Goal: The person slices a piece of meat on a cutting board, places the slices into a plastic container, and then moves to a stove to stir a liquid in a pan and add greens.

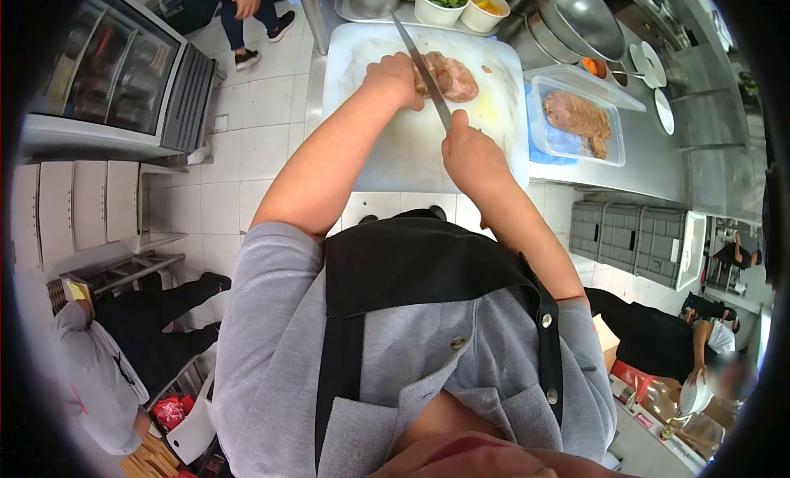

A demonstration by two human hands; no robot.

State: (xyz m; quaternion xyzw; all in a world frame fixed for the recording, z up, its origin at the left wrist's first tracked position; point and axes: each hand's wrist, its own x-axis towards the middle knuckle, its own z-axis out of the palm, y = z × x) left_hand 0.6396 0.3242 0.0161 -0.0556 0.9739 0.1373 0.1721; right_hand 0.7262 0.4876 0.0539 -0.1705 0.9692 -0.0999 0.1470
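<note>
Two hands busy: left hand [395, 76] fingers pressed tog. on meat [451, 78], right hand [471, 153] fingers clamped round knife [421, 66].

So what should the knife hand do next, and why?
Probably draw the knife down through the meat for another slice: the right hand has the blade lying across it, the left hand pins it on the cutting board, and slices already fill the container.

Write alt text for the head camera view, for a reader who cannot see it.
A right hand holds a long steel knife over a pink slab of cooked meat, which the left hand steadies on a white plastic cutting board. To the right, a clear plastic tub holds cut slices.
</note>
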